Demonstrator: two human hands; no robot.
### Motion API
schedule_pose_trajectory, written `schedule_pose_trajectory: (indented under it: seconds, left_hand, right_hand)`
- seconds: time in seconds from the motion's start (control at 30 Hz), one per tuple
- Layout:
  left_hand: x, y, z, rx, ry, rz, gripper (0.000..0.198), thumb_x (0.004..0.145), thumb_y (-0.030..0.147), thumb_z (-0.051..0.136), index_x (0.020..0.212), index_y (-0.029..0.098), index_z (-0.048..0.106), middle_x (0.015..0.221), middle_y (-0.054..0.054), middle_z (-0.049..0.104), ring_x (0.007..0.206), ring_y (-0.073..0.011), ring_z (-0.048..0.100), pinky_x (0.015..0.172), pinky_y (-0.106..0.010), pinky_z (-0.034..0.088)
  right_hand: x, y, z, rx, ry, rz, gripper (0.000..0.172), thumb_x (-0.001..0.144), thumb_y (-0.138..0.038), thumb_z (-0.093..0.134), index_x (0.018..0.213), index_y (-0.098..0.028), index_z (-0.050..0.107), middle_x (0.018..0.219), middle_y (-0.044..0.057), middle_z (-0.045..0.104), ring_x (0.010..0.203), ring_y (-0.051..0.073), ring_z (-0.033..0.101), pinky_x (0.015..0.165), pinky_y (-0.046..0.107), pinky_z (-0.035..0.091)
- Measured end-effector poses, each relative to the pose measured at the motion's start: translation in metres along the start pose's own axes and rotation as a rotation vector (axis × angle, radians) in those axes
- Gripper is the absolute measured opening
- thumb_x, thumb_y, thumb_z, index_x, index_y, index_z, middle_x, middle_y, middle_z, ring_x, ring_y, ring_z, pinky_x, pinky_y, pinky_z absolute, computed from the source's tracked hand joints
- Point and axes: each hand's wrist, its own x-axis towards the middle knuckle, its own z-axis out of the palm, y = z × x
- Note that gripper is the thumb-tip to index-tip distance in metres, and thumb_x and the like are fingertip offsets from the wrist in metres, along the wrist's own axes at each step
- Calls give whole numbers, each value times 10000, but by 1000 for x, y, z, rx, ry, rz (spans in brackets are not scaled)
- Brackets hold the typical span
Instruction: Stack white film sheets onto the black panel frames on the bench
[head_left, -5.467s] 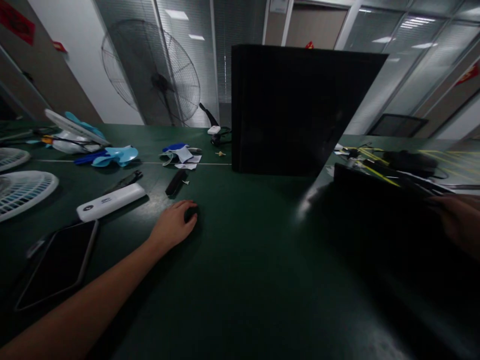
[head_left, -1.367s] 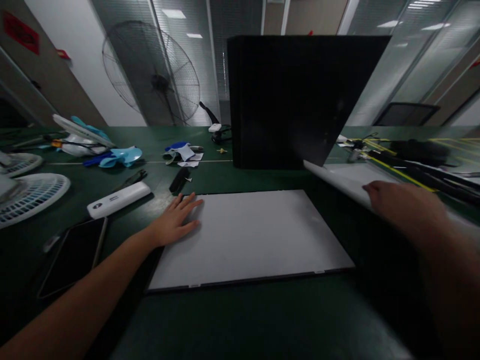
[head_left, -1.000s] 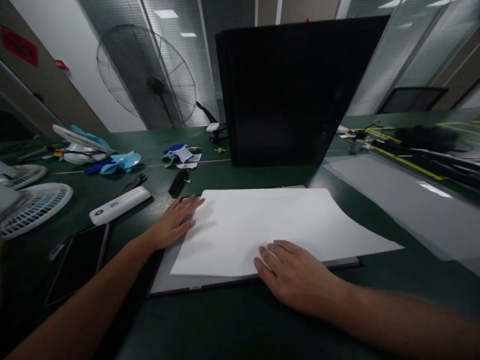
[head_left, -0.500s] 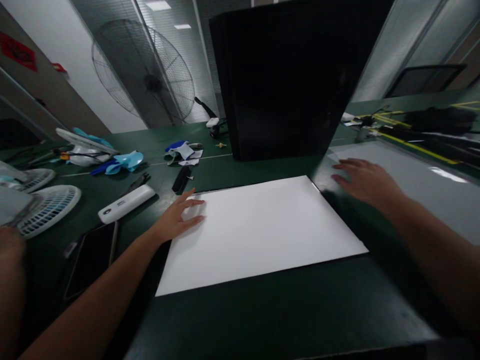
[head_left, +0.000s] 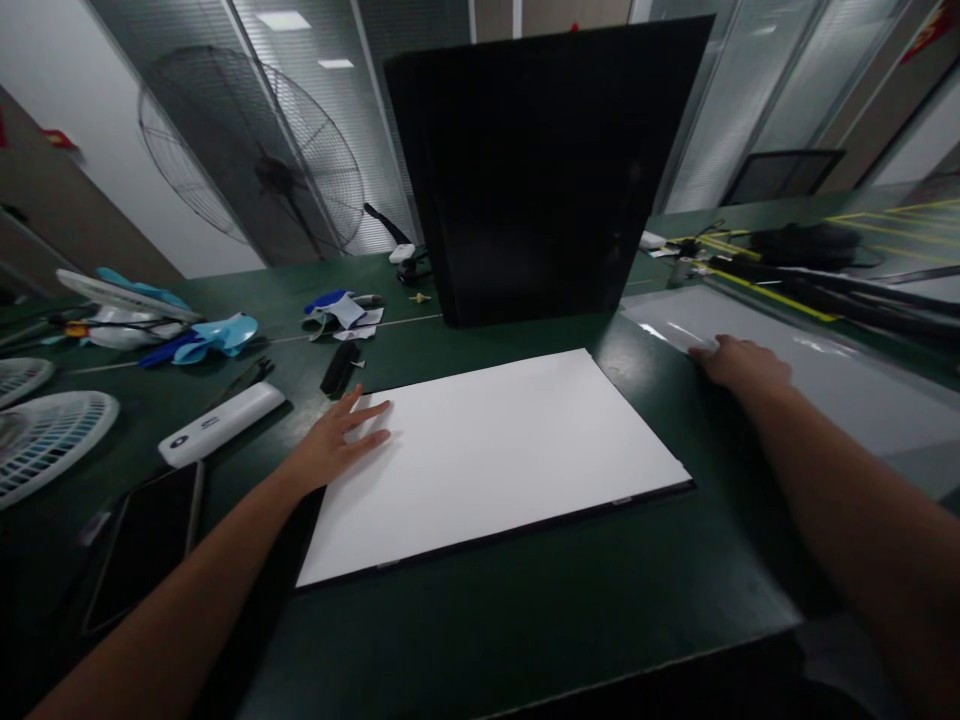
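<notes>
My left hand (head_left: 337,440) rests at the left edge of a white rectangular sheet (head_left: 487,460), its fingers spread over the surface. The sheet lies flat on a dark panel whose thin black rim shows along the near edge. Off to the right, my right hand (head_left: 742,365) has its fingers closed on the near-left edge of a large translucent plastic sheet (head_left: 840,370). Bright reflections show that sheet slightly bent beside my fingertips. The fingertips themselves are partly hidden by the hand.
Behind the white sheet a large black panel (head_left: 532,180) stands upright. On the green table (head_left: 525,620), a white handheld device (head_left: 221,423), a phone (head_left: 146,540) and a black clip-like piece (head_left: 340,368) lie to the left. Long black strips (head_left: 862,290) lie at the far right.
My right hand has come down onto the plastic sheet's edge and closed there. My left hand stays at the white sheet's left edge. The view has shifted right.
</notes>
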Motion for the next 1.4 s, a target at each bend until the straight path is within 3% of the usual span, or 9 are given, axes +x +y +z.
schedule_pose_trajectory:
  seconds: [0.17, 0.33, 0.47, 0.57, 0.77, 0.9, 0.97, 1.13, 1.4]
  left_hand:
    - [1, -2, 0, 89, 9, 59, 788, 957, 831, 485, 1564, 338, 581, 1766, -108, 317, 1597, -455, 327, 1269, -662, 309]
    - [-1, 1, -1, 99, 3, 59, 743, 969, 783, 516, 1574, 353, 566, 1763, -82, 328, 1604, -445, 316, 1271, -658, 309]
    - [-2, 2, -1, 63, 12, 29, 797, 944, 817, 518, 1571, 328, 573, 1772, -106, 301, 1600, -455, 320, 1269, -664, 298]
    - [-2, 0, 1, 30, 27, 16, 861, 911, 869, 508, 1564, 313, 583, 1769, -127, 303, 1603, -453, 318, 1275, -662, 282]
    - [-3, -11, 5, -175, 114, 48, 896, 968, 884, 317, 1521, 249, 626, 1710, -129, 427, 1603, -392, 347, 1312, -620, 240]
    - [-5, -13, 3, -301, 201, -26, 1021, 1014, 821, 51, 1557, 126, 564, 1630, -163, 534, 1547, -358, 458, 1311, -555, 300]
    - [-6, -10, 1, -326, 204, -53, 1040, 994, 860, 108, 1574, 108, 534, 1631, -175, 529, 1532, -364, 479, 1305, -542, 314]
    - [-7, -6, -2, -234, 138, -42, 1147, 804, 937, 566, 1613, 130, 472, 1674, -199, 461, 1543, -416, 449, 1290, -562, 329]
    - [-4, -12, 5, -177, 163, 8, 1014, 891, 822, 539, 1597, 98, 470, 1700, -241, 398, 1563, -390, 425, 1297, -559, 305]
  right_hand:
    - [-13, 5, -24, 21, 124, 77, 474, 1083, -520, 538, 1339, -136, 647, 1346, 156, 624, 1255, 284, 600, 1081, 511, 498]
    - [-36, -8, -57, 120, 460, 118, 537, 1091, -485, 443, 1346, -63, 657, 1244, 296, 658, 1207, 400, 629, 912, 470, 462]
    - [-69, -42, -63, 221, 713, -58, 531, 1086, -473, 436, 1443, -108, 584, 1315, 233, 658, 1214, 374, 638, 965, 437, 446]
    - [-105, -69, -53, 270, 758, -345, 577, 1090, -521, 426, 1497, -127, 538, 1346, 188, 655, 1191, 318, 655, 988, 389, 462]
    - [-188, -114, -17, 229, 393, -1095, 548, 1100, -534, 431, 1510, -205, 584, 1312, 109, 705, 1076, 252, 712, 952, 399, 571]
    - [-225, -132, 5, 72, 5, -1381, 596, 1081, -547, 479, 1578, -226, 544, 1546, 105, 549, 1355, 314, 603, 1113, 563, 537]
    - [-236, -137, 8, 23, -142, -1437, 654, 1066, -596, 504, 1614, -239, 502, 1638, 91, 425, 1480, 332, 482, 1193, 603, 467]
    - [-250, -143, 2, -25, -366, -1458, 747, 1059, -674, 480, 1684, -283, 361, 1724, 49, 234, 1598, 349, 266, 1272, 648, 334]
    - [-234, -135, 7, 98, -404, -1541, 734, 1061, -652, 517, 1693, -326, 335, 1717, 58, 283, 1589, 325, 300, 1269, 630, 348]
